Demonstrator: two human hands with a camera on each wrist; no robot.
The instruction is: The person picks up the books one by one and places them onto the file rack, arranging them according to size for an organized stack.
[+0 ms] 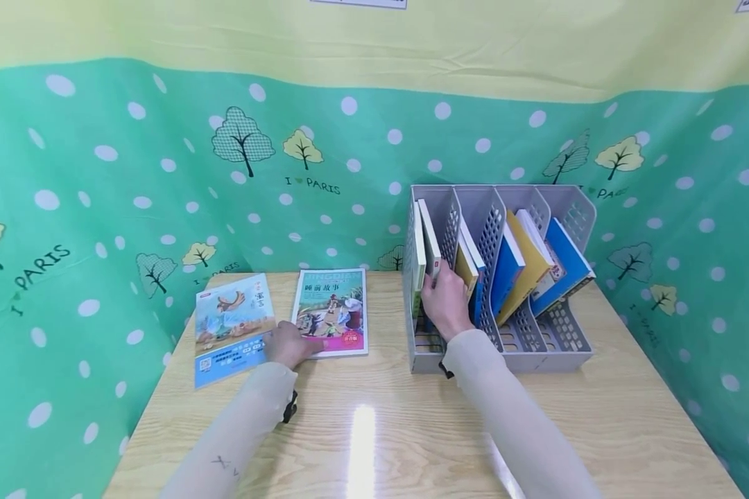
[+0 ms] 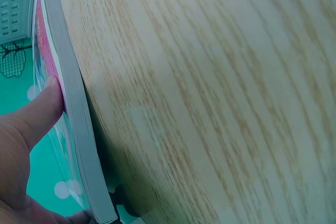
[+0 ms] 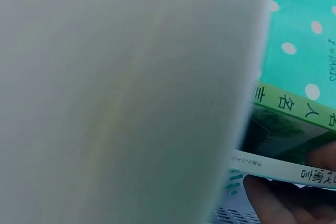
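In the head view, my left hand grips the lower left corner of a picture-covered book with a pink band. Its thumb presses on the cover, and a dark gap shows under the page edge in the left wrist view. Beside it lies a blue and tan book. My right hand pinches a thin white-spined book in the leftmost compartment of a grey file rack. Thumb and fingers lie on opposite sides of its spine in the right wrist view. A green-spined book stands left of it.
Blue books, a yellow book and several others lean in the rack's other compartments. A wooden table carries everything. Green dotted cloth hangs behind and at both sides. A pale sleeve blocks much of the right wrist view.
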